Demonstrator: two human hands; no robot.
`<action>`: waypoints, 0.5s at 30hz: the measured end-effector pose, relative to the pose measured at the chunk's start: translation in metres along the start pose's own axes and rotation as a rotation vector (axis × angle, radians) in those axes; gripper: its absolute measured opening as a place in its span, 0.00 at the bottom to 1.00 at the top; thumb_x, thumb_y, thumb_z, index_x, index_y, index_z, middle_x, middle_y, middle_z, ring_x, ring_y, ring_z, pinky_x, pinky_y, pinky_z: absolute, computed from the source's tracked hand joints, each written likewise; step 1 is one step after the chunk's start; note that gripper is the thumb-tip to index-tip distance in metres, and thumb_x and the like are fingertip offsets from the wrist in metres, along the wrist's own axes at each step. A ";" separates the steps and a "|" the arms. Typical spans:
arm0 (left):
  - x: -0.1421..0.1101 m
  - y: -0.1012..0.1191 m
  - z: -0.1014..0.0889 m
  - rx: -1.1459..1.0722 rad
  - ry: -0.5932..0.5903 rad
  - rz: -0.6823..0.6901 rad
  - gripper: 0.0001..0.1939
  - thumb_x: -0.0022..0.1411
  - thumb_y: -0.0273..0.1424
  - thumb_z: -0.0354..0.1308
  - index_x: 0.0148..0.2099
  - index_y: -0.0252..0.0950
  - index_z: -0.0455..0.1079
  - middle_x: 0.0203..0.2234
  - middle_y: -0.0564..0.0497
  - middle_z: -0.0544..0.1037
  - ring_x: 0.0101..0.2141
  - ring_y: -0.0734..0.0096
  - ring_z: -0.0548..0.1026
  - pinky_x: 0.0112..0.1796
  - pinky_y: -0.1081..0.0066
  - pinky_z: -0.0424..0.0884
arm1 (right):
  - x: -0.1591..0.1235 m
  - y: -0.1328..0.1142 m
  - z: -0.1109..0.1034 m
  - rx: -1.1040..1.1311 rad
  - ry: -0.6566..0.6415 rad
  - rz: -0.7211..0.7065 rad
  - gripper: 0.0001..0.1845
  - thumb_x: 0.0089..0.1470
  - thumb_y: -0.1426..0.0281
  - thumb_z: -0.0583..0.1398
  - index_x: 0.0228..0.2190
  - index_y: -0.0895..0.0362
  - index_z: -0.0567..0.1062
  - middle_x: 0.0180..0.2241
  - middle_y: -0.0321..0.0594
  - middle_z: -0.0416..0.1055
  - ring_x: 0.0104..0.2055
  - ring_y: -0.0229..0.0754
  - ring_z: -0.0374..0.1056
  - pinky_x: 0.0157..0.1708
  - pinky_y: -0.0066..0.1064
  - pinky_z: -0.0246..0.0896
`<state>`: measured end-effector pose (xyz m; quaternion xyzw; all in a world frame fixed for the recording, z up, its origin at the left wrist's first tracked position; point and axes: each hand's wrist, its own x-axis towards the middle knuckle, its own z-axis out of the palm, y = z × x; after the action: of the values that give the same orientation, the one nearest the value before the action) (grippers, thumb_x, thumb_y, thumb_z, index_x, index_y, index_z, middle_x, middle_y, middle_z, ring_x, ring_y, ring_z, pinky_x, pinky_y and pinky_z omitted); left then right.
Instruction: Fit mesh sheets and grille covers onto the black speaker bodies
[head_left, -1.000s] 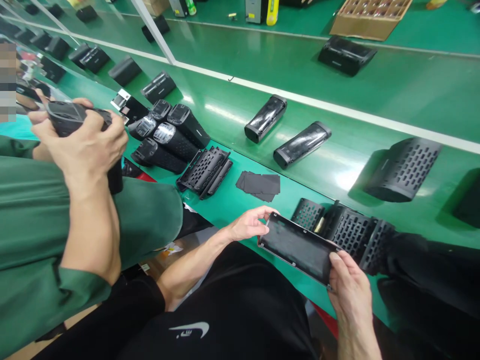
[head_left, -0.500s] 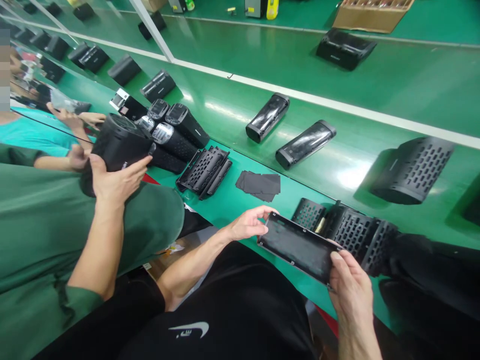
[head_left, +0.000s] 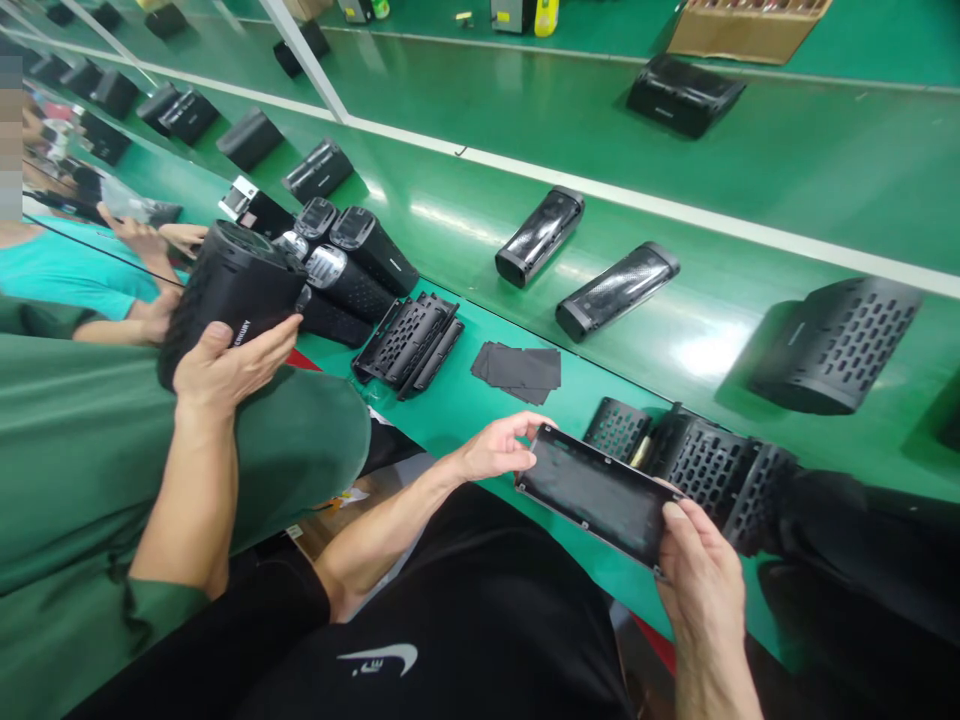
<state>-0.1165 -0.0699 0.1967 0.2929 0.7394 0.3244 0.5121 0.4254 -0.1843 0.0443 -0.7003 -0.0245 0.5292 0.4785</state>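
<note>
A black short-sleeved shirt carries a white swoosh mark.

A shallow black rectangular panel, small pale tabs along its edges, slants between the hands.

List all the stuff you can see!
Panel: one, black, lower centre
Thin sheets: several, dark, on the green table
Perforated shells: several, black, piled either side of the sheets
Standing housings: several, black, left of sheets
Other housings: many, black, green surface beyond
Cardboard box: one, brown, top right
Bottle: one, yellow, top edge
Co-worker: one, green top, left, holding a black housing
Another co-worker: one, teal top, far left
Left hand: one, bare, panel's left end
Right hand: one, bare, panel's right end
</note>
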 end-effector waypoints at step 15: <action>-0.023 -0.019 0.091 0.101 -0.439 0.187 0.29 0.53 0.53 0.65 0.53 0.43 0.78 0.31 0.54 0.77 0.45 0.62 0.81 0.33 0.73 0.74 | 0.000 -0.003 0.006 0.027 -0.045 0.017 0.34 0.30 0.56 0.80 0.40 0.56 0.83 0.28 0.36 0.78 0.25 0.39 0.70 0.20 0.27 0.61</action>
<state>-0.0249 -0.0834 0.1705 0.4488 0.5955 0.2617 0.6128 0.4220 -0.1789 0.0468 -0.6819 -0.0219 0.5491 0.4828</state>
